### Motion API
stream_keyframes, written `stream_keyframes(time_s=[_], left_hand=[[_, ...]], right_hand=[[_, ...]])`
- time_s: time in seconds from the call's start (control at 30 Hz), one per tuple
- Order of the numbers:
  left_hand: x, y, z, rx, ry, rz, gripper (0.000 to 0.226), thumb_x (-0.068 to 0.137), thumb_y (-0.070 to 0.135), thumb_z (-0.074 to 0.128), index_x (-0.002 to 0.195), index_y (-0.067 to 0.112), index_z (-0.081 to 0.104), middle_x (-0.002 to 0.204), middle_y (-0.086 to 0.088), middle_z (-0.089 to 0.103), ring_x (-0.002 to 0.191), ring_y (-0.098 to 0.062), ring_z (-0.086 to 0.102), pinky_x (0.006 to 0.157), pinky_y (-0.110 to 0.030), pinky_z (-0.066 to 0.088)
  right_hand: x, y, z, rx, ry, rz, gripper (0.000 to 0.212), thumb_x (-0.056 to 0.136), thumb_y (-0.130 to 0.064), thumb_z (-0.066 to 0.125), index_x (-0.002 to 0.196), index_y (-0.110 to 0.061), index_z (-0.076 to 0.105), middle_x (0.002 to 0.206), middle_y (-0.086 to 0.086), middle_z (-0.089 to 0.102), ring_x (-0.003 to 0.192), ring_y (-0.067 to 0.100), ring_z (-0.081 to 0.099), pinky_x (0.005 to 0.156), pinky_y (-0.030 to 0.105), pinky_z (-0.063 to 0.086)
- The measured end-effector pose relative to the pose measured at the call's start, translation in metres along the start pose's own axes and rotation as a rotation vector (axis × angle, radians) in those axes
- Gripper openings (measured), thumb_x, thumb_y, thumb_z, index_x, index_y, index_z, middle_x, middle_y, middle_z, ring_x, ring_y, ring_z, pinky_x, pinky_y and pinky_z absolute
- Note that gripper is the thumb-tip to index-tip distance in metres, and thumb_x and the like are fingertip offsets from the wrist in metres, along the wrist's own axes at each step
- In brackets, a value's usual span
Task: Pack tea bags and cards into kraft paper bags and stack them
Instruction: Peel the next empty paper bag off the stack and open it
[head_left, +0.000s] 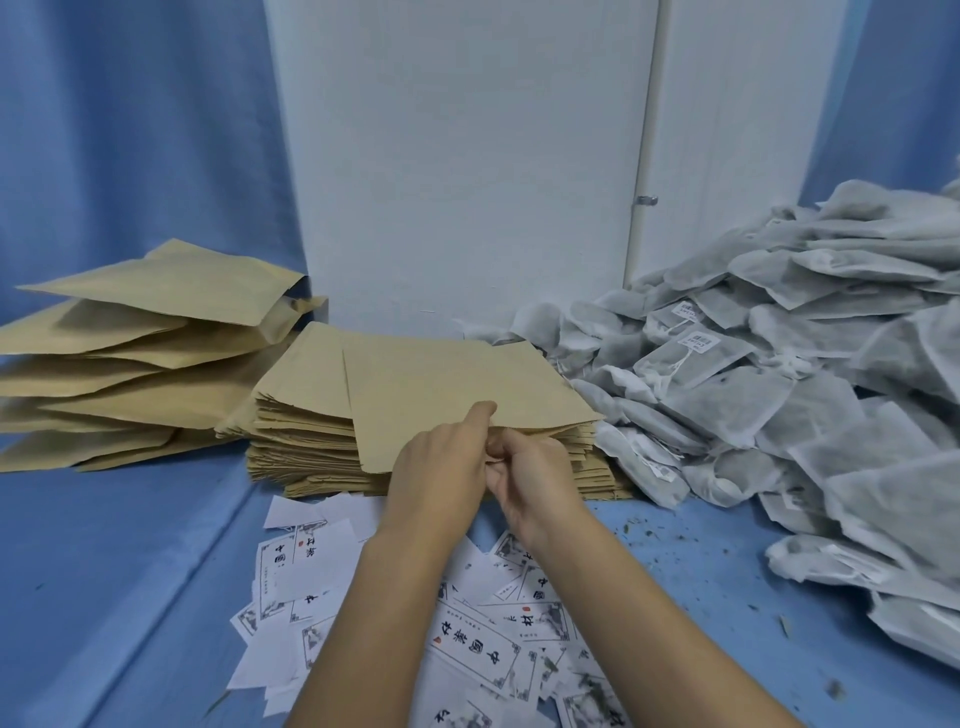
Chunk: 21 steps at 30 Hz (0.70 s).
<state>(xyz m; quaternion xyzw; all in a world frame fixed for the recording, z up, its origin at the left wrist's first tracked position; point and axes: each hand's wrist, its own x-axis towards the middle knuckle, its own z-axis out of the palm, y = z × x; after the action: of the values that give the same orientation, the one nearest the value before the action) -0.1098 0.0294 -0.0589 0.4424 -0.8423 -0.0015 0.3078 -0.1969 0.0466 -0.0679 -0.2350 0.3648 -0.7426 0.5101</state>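
Observation:
A flat stack of empty kraft paper bags (311, 426) lies in the middle of the blue cloth. Its top bag (447, 395) is lifted at the near edge. My left hand (441, 467) pinches that edge, thumb on top. My right hand (535, 478) grips the same edge from below, with its fingers curled under the paper. A loose spread of white printed cards (467, 639) lies in front of the stack, partly under my forearms. A big heap of grey-white tea bags (789, 395) fills the right side. Filled kraft bags (135, 353) are piled at the left.
A white wall panel (467, 156) stands right behind the stacks, with blue curtain (130, 130) on both sides. Tea crumbs (691, 535) dot the blue cloth at the right front. Bare blue cloth (114, 571) shows at the front left.

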Motion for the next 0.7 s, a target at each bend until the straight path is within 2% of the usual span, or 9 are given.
stream_keyframes(time_s=[0.07, 0.2, 0.27, 0.33, 0.4, 0.57, 0.7], left_hand=[[0.0, 0.0, -0.001, -0.05, 0.058, -0.04, 0.042, 0.097, 0.012, 0.036, 0.137, 0.022, 0.042, 0.112, -0.01, 0.066, 0.101, -0.035, 0.056, 0.08, -0.039, 0.04], [0.002, 0.0, -0.007, -0.151, 0.068, -0.052, 0.046, 0.094, 0.011, 0.043, 0.139, 0.025, 0.042, 0.117, -0.004, 0.066, 0.107, -0.029, 0.057, 0.084, -0.039, 0.044], [-0.001, 0.0, -0.012, -0.122, 0.123, -0.006, 0.053, 0.089, 0.005, 0.048, 0.138, 0.026, 0.045, 0.125, 0.004, 0.062, 0.111, -0.025, 0.057, 0.085, -0.036, 0.044], [-0.002, -0.005, -0.015, -0.064, 0.226, 0.031, 0.054, 0.084, -0.001, 0.052, 0.133, 0.021, 0.052, 0.125, 0.001, 0.063, 0.109, -0.028, 0.058, 0.084, -0.036, 0.043], [-0.003, -0.014, -0.017, -0.028, 0.285, -0.013, 0.052, 0.081, -0.006, 0.053, 0.128, 0.016, 0.058, 0.121, -0.004, 0.066, 0.103, -0.032, 0.06, 0.079, -0.036, 0.043], [-0.008, -0.036, -0.018, 0.015, 0.301, -0.183, 0.05, 0.084, -0.006, 0.05, 0.128, 0.016, 0.057, 0.121, -0.004, 0.065, 0.103, -0.031, 0.058, 0.079, -0.036, 0.042], [-0.008, -0.032, -0.011, 0.009, 0.25, -0.254, 0.045, 0.088, -0.002, 0.044, 0.127, 0.015, 0.055, 0.121, -0.006, 0.063, 0.104, -0.03, 0.058, 0.075, -0.034, 0.04]], right_hand=[[-0.002, 0.001, 0.0, -0.026, 0.031, -0.008, 0.03, 0.08, 0.021, 0.033, 0.074, 0.0, 0.055, 0.054, 0.006, 0.057, 0.052, 0.014, 0.057, 0.048, 0.02, 0.05], [-0.003, -0.001, 0.002, 0.077, 0.02, 0.022, 0.021, 0.087, 0.013, 0.04, 0.085, 0.004, 0.058, 0.069, 0.012, 0.062, 0.061, 0.018, 0.062, 0.054, 0.025, 0.056], [0.0, -0.005, 0.001, 0.146, 0.017, 0.051, 0.017, 0.093, 0.004, 0.044, 0.095, 0.002, 0.061, 0.073, 0.011, 0.069, 0.063, 0.018, 0.068, 0.055, 0.025, 0.057], [0.0, -0.007, -0.002, 0.185, 0.03, 0.073, 0.017, 0.097, -0.004, 0.045, 0.095, -0.002, 0.061, 0.07, 0.01, 0.072, 0.061, 0.017, 0.071, 0.051, 0.025, 0.056], [0.001, -0.009, -0.006, 0.2, 0.085, 0.089, 0.014, 0.098, -0.009, 0.046, 0.096, -0.003, 0.059, 0.071, 0.012, 0.072, 0.062, 0.02, 0.071, 0.049, 0.026, 0.056], [0.006, -0.013, -0.021, 0.192, 0.307, 0.099, 0.024, 0.098, -0.017, 0.051, 0.12, -0.006, 0.053, 0.106, 0.018, 0.06, 0.079, 0.025, 0.063, 0.054, 0.03, 0.056], [0.002, -0.015, -0.019, 0.157, 0.321, 0.04, 0.015, 0.099, -0.017, 0.047, 0.11, -0.013, 0.058, 0.098, 0.009, 0.065, 0.087, 0.023, 0.066, 0.055, 0.027, 0.057]])
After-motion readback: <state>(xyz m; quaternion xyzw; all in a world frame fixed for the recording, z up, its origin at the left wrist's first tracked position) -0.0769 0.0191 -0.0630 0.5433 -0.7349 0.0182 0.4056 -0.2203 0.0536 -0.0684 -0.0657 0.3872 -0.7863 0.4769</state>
